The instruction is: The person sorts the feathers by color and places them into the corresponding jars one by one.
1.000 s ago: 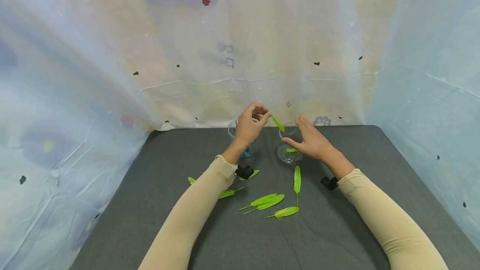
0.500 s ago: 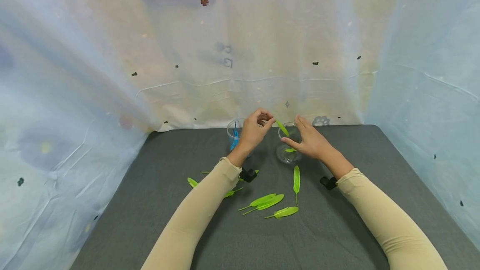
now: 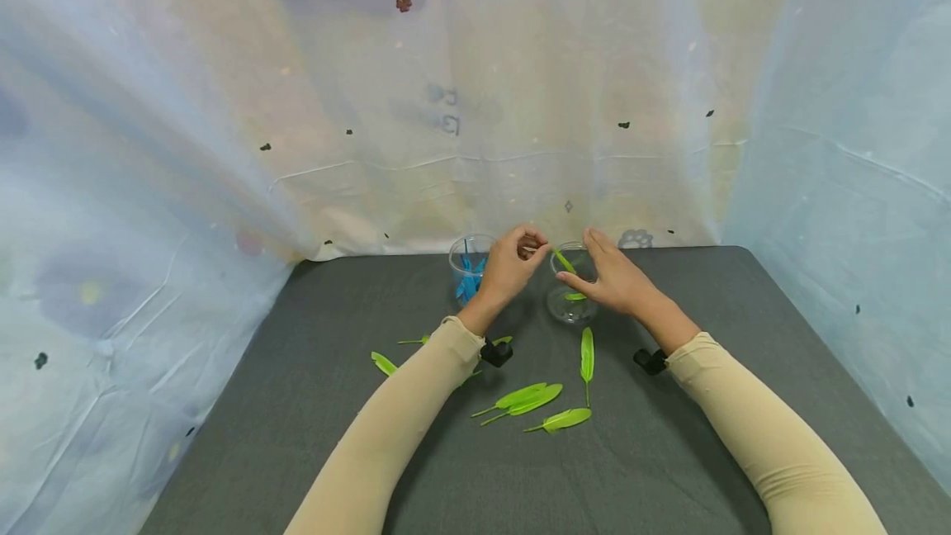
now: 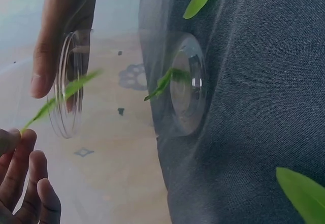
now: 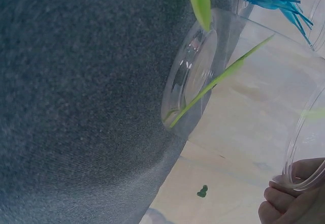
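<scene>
A clear plastic jar (image 3: 562,314) stands upright on the dark cloth, with one green feather (image 5: 218,82) leaning inside it. My right hand (image 3: 622,281) holds the jar near its rim, thumb on the near side and fingers on the far side. My left hand (image 3: 511,269) pinches a second green feather (image 4: 76,86) by the quill end, between thumb and forefinger. In the left wrist view, the vane of this feather overlaps the jar's mouth, slanting into it. The other left fingers are loosely bent.
Left of my left hand stands another clear jar (image 3: 456,269) with blue feathers (image 3: 468,283) in it. Several green feathers (image 3: 568,420) lie on the dark cloth (image 3: 631,469), some partly under my left forearm. A patterned curtain (image 3: 520,89) hangs behind the table.
My left hand has moved right and down, bringing the pinched feather to the mouth of the jar. The jar with blue feathers shows more. My right hand has stayed in place.
</scene>
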The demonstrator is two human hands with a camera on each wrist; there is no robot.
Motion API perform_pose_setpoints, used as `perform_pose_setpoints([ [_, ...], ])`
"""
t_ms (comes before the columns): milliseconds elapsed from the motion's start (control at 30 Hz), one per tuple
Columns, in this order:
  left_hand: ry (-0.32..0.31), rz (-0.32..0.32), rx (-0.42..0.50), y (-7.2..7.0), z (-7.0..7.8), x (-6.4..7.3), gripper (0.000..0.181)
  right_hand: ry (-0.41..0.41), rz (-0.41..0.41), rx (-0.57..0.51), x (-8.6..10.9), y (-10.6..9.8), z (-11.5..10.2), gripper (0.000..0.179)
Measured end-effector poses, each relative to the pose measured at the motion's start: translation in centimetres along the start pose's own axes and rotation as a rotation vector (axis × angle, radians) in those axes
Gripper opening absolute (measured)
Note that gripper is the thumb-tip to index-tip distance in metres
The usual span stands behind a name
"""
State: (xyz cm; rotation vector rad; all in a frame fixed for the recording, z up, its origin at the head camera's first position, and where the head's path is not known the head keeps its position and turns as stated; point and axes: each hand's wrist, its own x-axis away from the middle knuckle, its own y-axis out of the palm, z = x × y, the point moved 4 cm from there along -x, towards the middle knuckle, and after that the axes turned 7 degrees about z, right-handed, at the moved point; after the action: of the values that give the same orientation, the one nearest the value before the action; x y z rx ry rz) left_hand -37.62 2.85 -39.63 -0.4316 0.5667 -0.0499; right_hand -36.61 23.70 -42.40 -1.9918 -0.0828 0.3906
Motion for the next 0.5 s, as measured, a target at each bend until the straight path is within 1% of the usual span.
perform_pose_setpoints([
  [200, -0.031, -0.036, -0.093, 0.2, -0.6, 0.4, 0.017, -0.008, 0.002, -0.015, 0.1, 0.1, -0.1, 0.115],
  [300, -0.039, -0.043, -0.101, 0.1, -0.5, 0.6, 0.017, -0.010, -0.004, -0.018, 0.1, 0.1, -0.1, 0.115],
  [367, -0.025, -0.054, -0.092, -0.1, -0.2, 0.6, 0.017, -0.011, -0.008, -0.020, 0.1, 0.0, -0.1, 0.115],
  [500, 0.036, -0.081, -0.086, -0.3, 0.7, 0.8, 0.017, -0.011, -0.010, -0.020, 0.2, -0.1, -0.2, 0.114],
])
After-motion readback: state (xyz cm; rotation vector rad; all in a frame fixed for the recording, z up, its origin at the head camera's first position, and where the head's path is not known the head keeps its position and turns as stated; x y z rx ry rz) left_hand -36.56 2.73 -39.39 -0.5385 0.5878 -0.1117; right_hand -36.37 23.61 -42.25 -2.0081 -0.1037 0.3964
